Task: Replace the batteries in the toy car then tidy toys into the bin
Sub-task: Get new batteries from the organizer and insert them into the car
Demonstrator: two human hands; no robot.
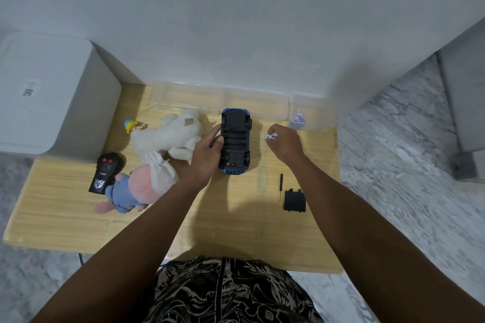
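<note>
A blue toy car [236,141] lies upside down on the wooden table [65,212], its black underside up and the battery bay uncovered. My left hand [207,152] grips the car's left side. Just right of the car, my right hand [284,145] pinches a small white and purple battery [270,136] above the table. The black battery cover [295,201] and a small screwdriver [281,187] lie at the front right. A clear container [312,113] at the back right holds more purple batteries [298,119].
A white lidded bin [49,102] stands at the table's left end. A white plush [170,135], a pink and blue plush [136,189], a small yellow doll [132,126] and a black remote [105,173] lie left of the car. Clear trays [217,101] line the back wall.
</note>
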